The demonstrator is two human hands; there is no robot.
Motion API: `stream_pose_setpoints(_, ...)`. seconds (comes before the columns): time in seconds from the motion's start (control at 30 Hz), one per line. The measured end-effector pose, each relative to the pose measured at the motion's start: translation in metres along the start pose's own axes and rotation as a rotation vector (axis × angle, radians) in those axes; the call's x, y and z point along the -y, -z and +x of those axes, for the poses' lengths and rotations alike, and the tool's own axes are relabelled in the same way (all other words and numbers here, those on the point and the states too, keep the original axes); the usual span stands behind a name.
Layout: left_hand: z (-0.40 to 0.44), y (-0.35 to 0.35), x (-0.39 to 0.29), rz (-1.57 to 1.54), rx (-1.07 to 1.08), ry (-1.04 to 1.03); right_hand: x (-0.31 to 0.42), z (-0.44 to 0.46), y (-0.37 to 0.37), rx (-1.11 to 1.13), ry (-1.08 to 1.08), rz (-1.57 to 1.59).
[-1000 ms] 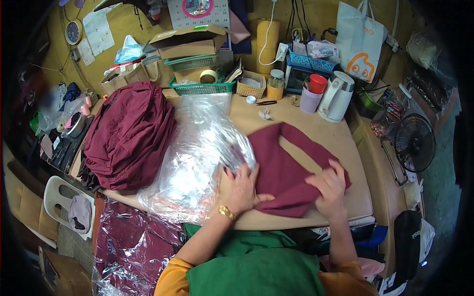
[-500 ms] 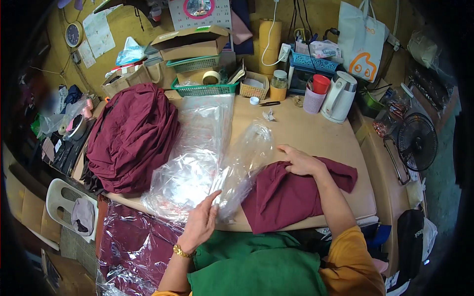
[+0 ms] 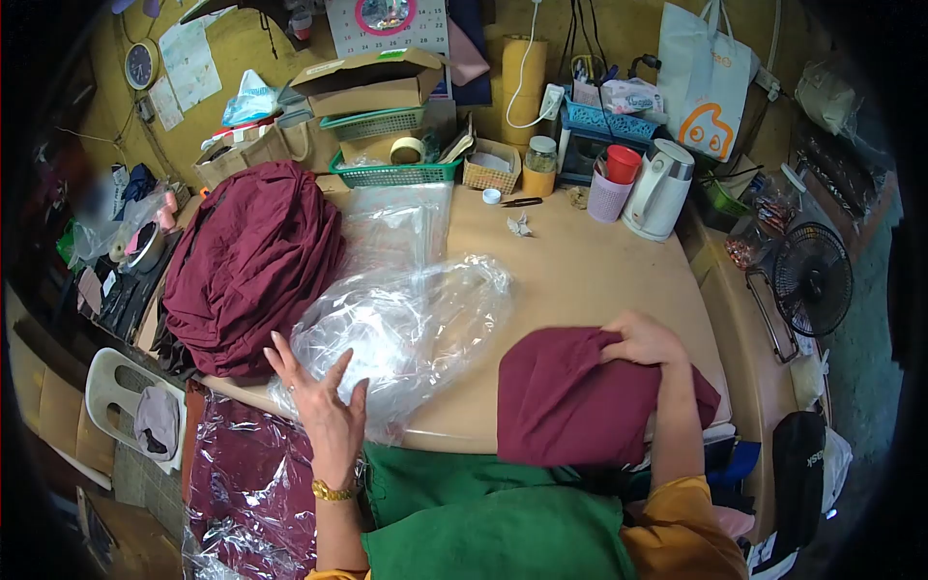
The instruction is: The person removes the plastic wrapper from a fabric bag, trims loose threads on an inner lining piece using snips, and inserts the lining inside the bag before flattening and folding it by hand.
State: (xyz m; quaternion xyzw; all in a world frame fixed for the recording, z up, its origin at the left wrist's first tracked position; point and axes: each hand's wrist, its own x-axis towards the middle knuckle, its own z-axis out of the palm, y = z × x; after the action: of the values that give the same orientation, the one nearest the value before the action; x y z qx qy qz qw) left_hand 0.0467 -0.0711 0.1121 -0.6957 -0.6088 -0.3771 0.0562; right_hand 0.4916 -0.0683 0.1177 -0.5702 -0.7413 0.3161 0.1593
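My left hand is raised with its fingers spread, just over the near left edge of a clear plastic bag. Nothing is in that hand. The bag lies crumpled and shiny on the table, on top of flatter clear plastic sheets. At the right, my right hand grips the upper edge of a folded maroon garment, its fingertips partly hidden in the cloth. The garment rests at the table's near edge, apart from the plastic.
A big maroon cloth pile sits on the table's left. Along the back stand green baskets, a glass jar, a lilac cup and a kettle. Plastic-wrapped maroon cloth lies below the near edge.
The left hand has moved left and opened off the plastic bag, which has shifted left and spread out. The right hand has moved right and closed on the maroon garment, drawing it away from the bag.
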Motion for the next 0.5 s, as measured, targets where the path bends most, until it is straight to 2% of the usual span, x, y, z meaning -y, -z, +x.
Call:
stream_pose_setpoints(0.03,0.001,0.000,0.007,0.005,0.001,0.003,0.000,-0.009,0.004,0.005,0.003,0.002)
stream_pose_setpoints(0.1,0.003,-0.001,0.021,-0.012,0.076,0.086,0.008,-0.025,0.014,-0.273,0.005,0.380)
stream_pose_setpoints(0.13,0.001,-0.003,0.034,-0.054,0.087,0.078,0.018,-0.033,0.019,-0.273,0.008,0.382)
stream_pose_setpoints(0.17,0.002,0.000,0.036,-0.051,0.086,0.077,0.029,-0.042,0.025,-0.413,0.000,0.336)
stream_pose_setpoints(0.2,0.005,0.003,0.036,-0.024,0.218,0.155,0.038,-0.048,0.029,-0.553,-0.007,0.288)
stream_pose_setpoints(0.23,0.007,0.004,0.038,0.002,0.349,0.233,0.044,-0.052,0.031,-0.553,-0.006,0.288)
stream_pose_setpoints(0.27,0.007,0.004,0.038,-0.023,0.320,0.114,0.051,-0.053,0.032,-0.692,0.023,0.305)
stream_pose_setpoints(0.3,0.007,0.004,0.034,-0.024,0.318,0.114,0.056,-0.053,0.032,-0.832,0.052,0.321)
stream_pose_setpoints(0.33,0.008,0.005,0.025,0.019,0.233,0.020,0.057,-0.053,0.031,-0.896,0.106,0.305)
stream_pose_setpoints(0.37,0.011,0.006,0.014,0.063,0.147,-0.076,0.064,-0.051,0.028,-0.898,0.105,0.306)
stream_pose_setpoints(0.43,0.015,0.005,0.000,0.032,0.144,-0.134,0.081,-0.045,0.023,-0.977,0.191,0.294)
stream_pose_setpoints(0.5,0.022,0.001,-0.015,-0.041,0.150,-0.211,0.094,-0.038,0.010,-0.953,0.242,0.184)
